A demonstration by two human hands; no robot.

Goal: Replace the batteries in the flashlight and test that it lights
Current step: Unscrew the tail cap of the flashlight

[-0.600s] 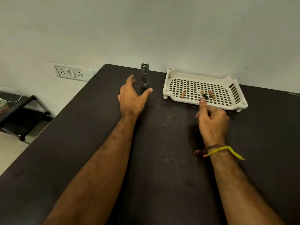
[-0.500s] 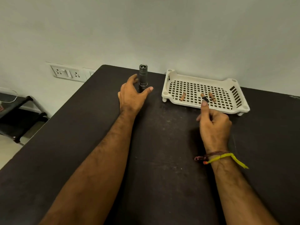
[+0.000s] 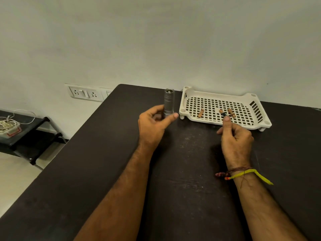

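Viewing: I see a dark, scuffed table against a plain pale wall.
Room: socket panel left; low shelf below it.
Writing: none I can read.
Left hand: wrapped around the upright flashlight.
Right hand: loosely curled, holding nothing, forefinger just beside a battery.
Tray: cream, perforated, holding three batteries.

No legible text, labels, brands or numbers on anything in view
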